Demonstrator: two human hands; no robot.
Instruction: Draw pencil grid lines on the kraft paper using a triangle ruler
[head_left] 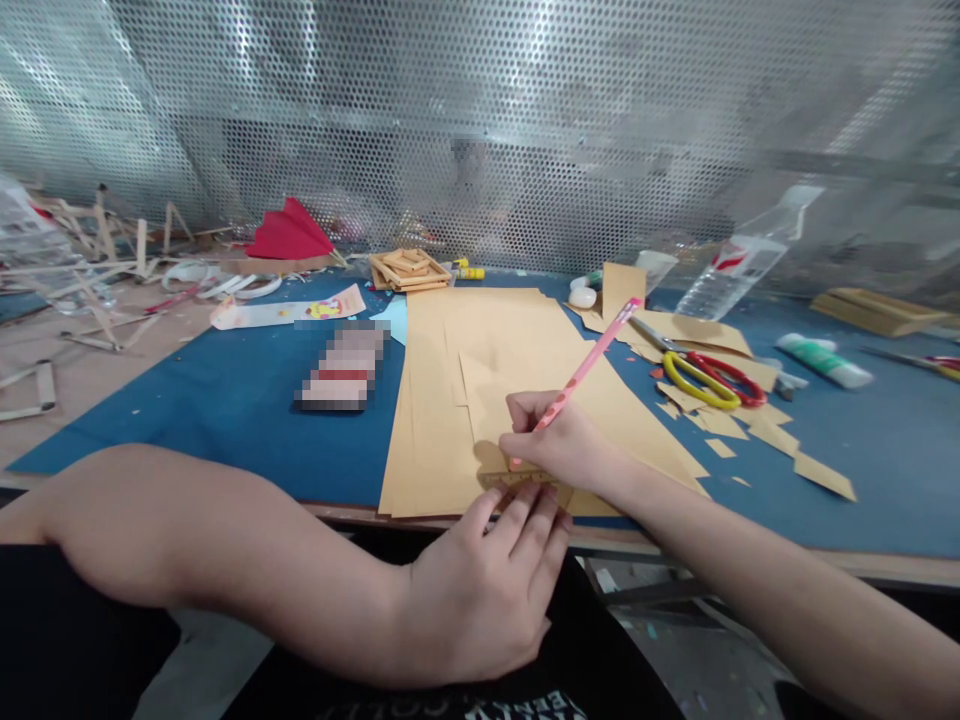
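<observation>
A pink pencil [583,370] is gripped in my right hand [566,445], its eraser end slanting up to the right and its lower tip at the paper. Under both hands lies a stack of tan kraft paper [517,340] at the front edge of the table. My left hand [499,570] rests with fingers stretched out, their tips pressing on a narrow ruler [517,478]. The ruler lies flat across the near part of the paper, just below the pencil tip; the left fingers cover some of it.
Left of the paper lies a blurred-out phone [345,368] on a blue mat [217,400]. To the right are scissors [701,380], paper scraps [761,432], a glue tube [823,360] and a tilted water bottle [750,255]. Behind stand stacked wooden sticks [410,270] and a perforated metal panel [480,110].
</observation>
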